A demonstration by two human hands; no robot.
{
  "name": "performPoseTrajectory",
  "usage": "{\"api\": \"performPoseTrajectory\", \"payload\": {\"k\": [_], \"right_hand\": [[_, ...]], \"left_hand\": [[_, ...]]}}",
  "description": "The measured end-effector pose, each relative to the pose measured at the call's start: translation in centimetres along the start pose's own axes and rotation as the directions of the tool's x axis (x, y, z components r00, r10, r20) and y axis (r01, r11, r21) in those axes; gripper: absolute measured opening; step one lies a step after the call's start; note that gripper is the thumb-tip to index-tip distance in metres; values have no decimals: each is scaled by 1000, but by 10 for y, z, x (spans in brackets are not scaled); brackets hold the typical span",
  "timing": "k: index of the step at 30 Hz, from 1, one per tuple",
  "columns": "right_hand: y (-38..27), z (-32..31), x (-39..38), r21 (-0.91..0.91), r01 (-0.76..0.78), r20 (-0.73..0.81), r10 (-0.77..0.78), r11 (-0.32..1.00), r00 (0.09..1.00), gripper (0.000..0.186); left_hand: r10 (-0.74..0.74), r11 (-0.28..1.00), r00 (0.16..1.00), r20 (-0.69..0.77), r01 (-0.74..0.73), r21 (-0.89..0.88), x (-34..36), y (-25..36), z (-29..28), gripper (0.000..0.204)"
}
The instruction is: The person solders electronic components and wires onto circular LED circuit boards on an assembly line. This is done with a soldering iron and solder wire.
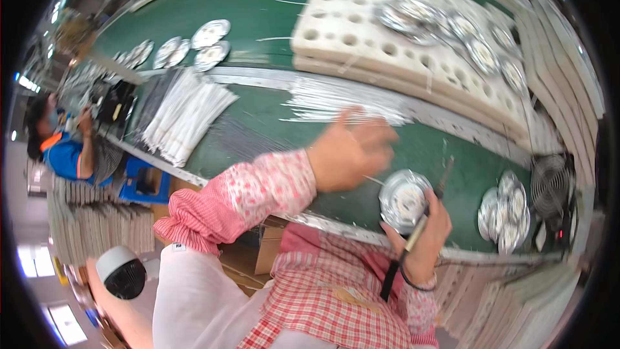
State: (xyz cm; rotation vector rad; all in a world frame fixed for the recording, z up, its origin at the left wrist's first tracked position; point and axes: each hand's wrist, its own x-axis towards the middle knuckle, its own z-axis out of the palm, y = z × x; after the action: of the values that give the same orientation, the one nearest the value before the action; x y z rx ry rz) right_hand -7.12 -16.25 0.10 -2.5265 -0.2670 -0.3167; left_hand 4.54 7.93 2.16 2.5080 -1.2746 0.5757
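Observation:
My left hand (pixel 352 148), blurred, reaches over the green bench with fingers apart, just below a bundle of white wires (pixel 336 100); a thin white wire shows beneath it, and whether it is held is unclear. My right hand (pixel 426 232) grips a soldering iron (pixel 418 226) with a black cord, its tip pointing up and away. That hand is also at the edge of a round silver lamp disc (pixel 403 200), with a pale centre, beside my left hand.
Foam boards with holes (pixel 352 19) carry several discs at the back. More discs (pixel 504 213) lie right, near a fan (pixel 549 181). Wire bundles (pixel 181 116) and discs (pixel 210 35) sit left. A co-worker (pixel 64 155) is at the bench's far left. A metal edge (pixel 323 223) runs along the front.

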Motion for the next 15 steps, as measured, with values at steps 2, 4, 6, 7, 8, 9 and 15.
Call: {"api": "performPoseTrajectory", "payload": {"k": [2, 4, 6, 7, 8, 9, 15], "right_hand": [[-2, -13, 0, 34, -72, 26, 71, 997, 997, 97], [-3, -30, 9, 113, -126, 46, 122, 986, 991, 98], [1, -44, 25, 191, -148, 35, 144, 970, 989, 100], [5, -52, 35, 223, -152, 26, 149, 963, 988, 101], [12, -58, 43, 253, -144, 1, 148, 957, 989, 100], [17, -66, 53, 225, -127, -19, 135, 966, 991, 101], [18, -98, 113, 296, -147, -166, 202, 944, 965, 96]], "left_hand": [[-332, 913, 918, -217, 370, 171, -24, -78, -14, 20], [-635, 651, 673, -379, 730, 205, -63, -168, -34, 27], [-912, 315, 410, -32, 746, 586, -119, -237, -76, 91], [-973, 196, 230, 24, 766, 613, -121, -252, -85, 99], [-997, 77, 39, 72, 759, 647, -124, -266, -94, 106], [-990, 139, 112, 83, 765, 629, -151, -290, -100, 107], [-943, 331, 185, 277, 615, 716, -143, -315, -115, 32]]}}
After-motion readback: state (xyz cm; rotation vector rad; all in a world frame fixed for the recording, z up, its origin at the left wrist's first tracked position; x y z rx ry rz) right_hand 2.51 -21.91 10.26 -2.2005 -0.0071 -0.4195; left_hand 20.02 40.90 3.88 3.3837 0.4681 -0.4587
